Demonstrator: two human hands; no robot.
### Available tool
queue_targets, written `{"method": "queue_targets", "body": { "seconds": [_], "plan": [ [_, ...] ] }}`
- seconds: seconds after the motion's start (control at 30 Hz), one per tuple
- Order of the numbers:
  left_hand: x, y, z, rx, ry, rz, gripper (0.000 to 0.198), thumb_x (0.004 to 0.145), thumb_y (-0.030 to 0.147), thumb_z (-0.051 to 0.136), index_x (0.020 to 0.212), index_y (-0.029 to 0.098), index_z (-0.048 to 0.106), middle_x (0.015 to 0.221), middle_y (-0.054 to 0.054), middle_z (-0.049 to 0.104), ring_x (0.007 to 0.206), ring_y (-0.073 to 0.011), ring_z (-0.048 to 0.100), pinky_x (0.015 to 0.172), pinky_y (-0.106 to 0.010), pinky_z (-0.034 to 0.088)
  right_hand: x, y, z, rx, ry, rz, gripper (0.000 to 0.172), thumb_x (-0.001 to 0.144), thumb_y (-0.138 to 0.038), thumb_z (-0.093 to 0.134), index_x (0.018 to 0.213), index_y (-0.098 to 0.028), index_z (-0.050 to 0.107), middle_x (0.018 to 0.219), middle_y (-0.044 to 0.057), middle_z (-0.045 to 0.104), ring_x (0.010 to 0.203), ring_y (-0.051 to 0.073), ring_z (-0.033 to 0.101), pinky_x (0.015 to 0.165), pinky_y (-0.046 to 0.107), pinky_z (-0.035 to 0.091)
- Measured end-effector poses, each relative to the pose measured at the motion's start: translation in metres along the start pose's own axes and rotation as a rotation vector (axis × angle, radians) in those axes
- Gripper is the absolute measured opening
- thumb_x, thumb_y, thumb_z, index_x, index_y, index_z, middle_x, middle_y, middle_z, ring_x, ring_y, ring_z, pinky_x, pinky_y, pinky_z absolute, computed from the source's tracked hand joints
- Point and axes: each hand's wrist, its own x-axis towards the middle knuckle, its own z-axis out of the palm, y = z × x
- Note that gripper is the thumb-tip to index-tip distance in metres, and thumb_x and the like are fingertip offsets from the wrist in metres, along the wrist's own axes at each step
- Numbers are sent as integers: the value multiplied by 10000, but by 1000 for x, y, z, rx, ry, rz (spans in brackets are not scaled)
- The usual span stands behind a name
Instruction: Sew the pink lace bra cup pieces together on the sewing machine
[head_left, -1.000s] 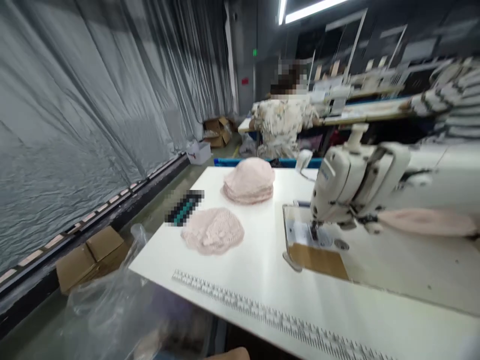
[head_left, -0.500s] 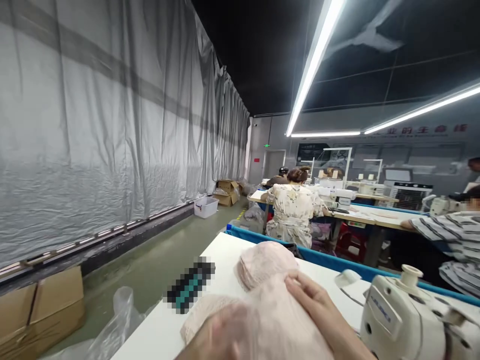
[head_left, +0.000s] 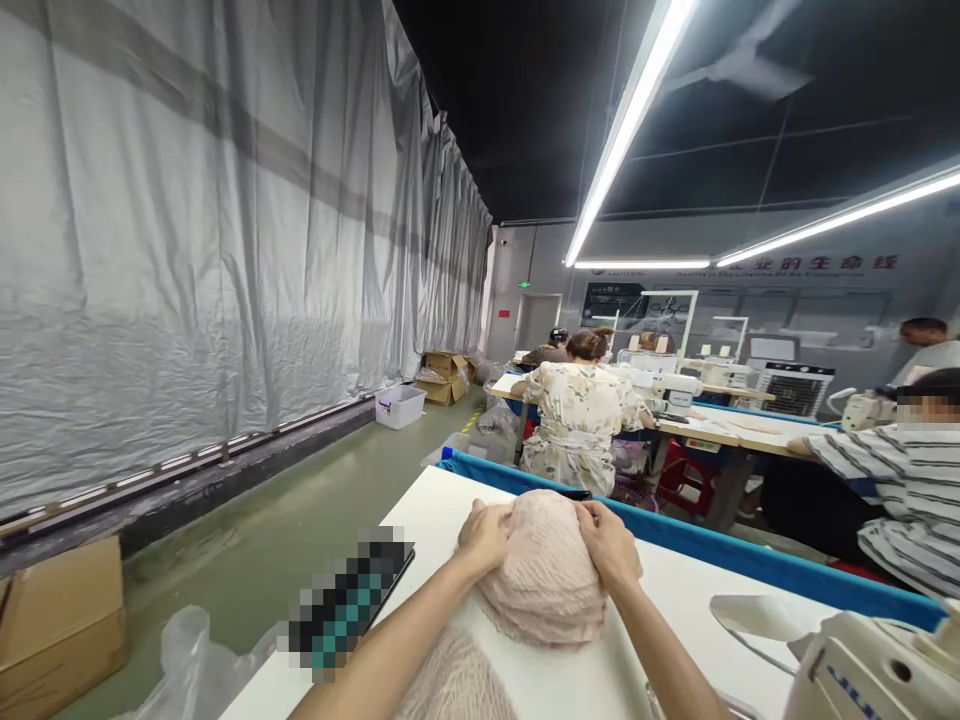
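A stack of pale pink, dome-shaped textured fabric pieces (head_left: pixel 551 580) rests on the white table (head_left: pixel 420 510). My left hand (head_left: pixel 484 540) is closed on the stack's far left edge, and my right hand (head_left: pixel 609 548) grips its far right edge. Fingertips of both hands are partly hidden by the cloth. Close to me, by my left forearm, lies another pale pink fabric piece (head_left: pixel 454 680), cut off by the bottom of the view.
A white sewing machine (head_left: pixel 870 670) stands at the near right. Blue cloth (head_left: pixel 675 535) lines the table's far edge. A dark, blurred-out object (head_left: pixel 352 600) lies on the left. Ahead, co-workers (head_left: pixel 581 420) sit at machines. Cardboard boxes (head_left: pixel 67 620) and plastic wrap stand on the left floor.
Both hands have moved forward, and the fabric piece they handled now sits on the far stack. My hands now hold that stack's two sides. The view has shifted slightly right.
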Motion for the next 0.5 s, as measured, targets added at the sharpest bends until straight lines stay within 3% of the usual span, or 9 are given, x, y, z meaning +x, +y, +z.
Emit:
{"method": "queue_targets", "body": {
  "seconds": [0.13,0.2,0.23,0.33,0.43,0.5],
  "plan": [
    [-18,2,-6,176,-1,0,300,898,308,545,1165,171,531,1248,-91,495,1102,-241,510,922,-461,434,-17,5,-1,3,6,-97,274,912,-336,531,1150,-201,546,1189,64,558,977,186,583,824,399,493],
    [-39,3,-17,236,-13,42,297,897,247,527,1182,164,521,1332,-98,417,1217,-274,403,1005,-504,330,-41,10,-3,43,-54,-224,305,910,-361,530,1162,-190,535,1175,65,561,971,190,585,820,406,488],
    [-53,4,-23,252,-43,74,287,900,184,485,1183,174,529,1344,-97,402,1243,-263,370,1038,-469,289,-58,13,-5,65,-102,-299,303,911,-383,519,1138,-184,544,1135,60,578,939,183,591,811,400,486],
    [-108,4,-41,262,-248,200,268,856,146,498,1083,232,610,1139,-29,557,1084,-189,502,966,-307,357,-119,25,-17,105,-311,-542,303,914,-465,421,930,-223,604,899,23,628,764,155,591,746,327,481],
    [-159,-2,-46,269,-441,257,151,737,196,650,885,220,673,877,8,618,858,-178,571,810,-261,418,-169,37,-29,71,-519,-683,210,897,-416,441,897,-267,588,827,-7,621,571,117,552,562,255,458],
    [-177,-7,-43,276,-460,243,106,713,149,641,803,196,672,819,1,616,827,-184,566,793,-271,410,-187,42,-35,24,-584,-710,123,892,-345,465,909,-273,563,831,-20,613,523,105,537,522,242,438]
  ]
}}
